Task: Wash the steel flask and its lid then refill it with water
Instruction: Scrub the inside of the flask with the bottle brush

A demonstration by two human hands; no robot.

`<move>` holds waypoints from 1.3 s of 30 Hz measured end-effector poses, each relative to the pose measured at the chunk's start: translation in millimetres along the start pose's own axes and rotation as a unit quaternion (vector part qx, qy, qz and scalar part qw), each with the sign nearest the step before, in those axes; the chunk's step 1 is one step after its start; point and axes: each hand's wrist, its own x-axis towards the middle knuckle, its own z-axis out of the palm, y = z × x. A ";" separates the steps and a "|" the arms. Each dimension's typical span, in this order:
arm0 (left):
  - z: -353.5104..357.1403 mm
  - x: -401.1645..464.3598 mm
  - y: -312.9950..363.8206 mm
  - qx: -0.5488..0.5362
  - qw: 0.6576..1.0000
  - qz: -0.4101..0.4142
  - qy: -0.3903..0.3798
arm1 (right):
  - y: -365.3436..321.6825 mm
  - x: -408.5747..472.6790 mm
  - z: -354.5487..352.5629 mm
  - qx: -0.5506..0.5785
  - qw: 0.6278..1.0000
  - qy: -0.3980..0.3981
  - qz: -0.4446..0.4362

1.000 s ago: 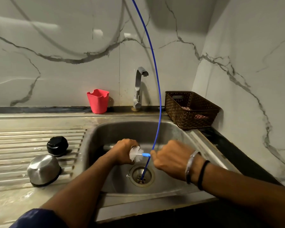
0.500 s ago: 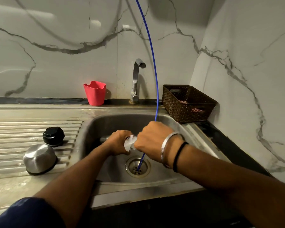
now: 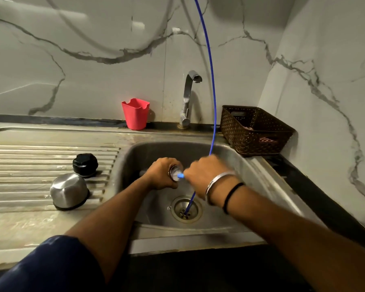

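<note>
Left hand (image 3: pixel 162 173), frame centre: I see it wrapped around the steel flask (image 3: pixel 174 172) over the sink (image 3: pixel 251 169). Right hand (image 3: pixel 207 174) grips the blue brush handle (image 3: pixel 180 176) at the flask mouth. Steel cap (image 3: pixel 69 190) and black lid (image 3: pixel 85 164): drainboard, left.

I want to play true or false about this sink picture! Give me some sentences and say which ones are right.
1. The left hand grips the steel flask over the steel sink basin. True.
2. The red plastic cup lies inside the basin. False: it stands on the ledge by the wall.
3. The black round lid rests on the ribbed steel draining board. True.
4. Water pours from the steel tap. False: no stream shows.
5. The brown woven basket sits left of the tap. False: it sits right.
</note>
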 end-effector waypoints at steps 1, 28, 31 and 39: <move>0.2 -0.7 -0.9 0.001 1.000 0.001 -0.004 | -8.7 1.9 14.8 0.043 0.999 0.001 0.018; 1.4 -7.3 -5.9 0.015 0.997 0.022 -0.068 | 56.1 -122.0 8.0 0.654 0.699 -0.138 0.253; 0.2 -9.3 -6.3 0.005 0.997 0.027 -0.079 | 45.8 -127.9 0.7 0.408 0.899 -0.068 0.143; -4.0 -13.9 1.5 0.056 0.991 0.041 -0.110 | 34.1 -138.4 -32.2 -0.064 0.997 0.008 -0.046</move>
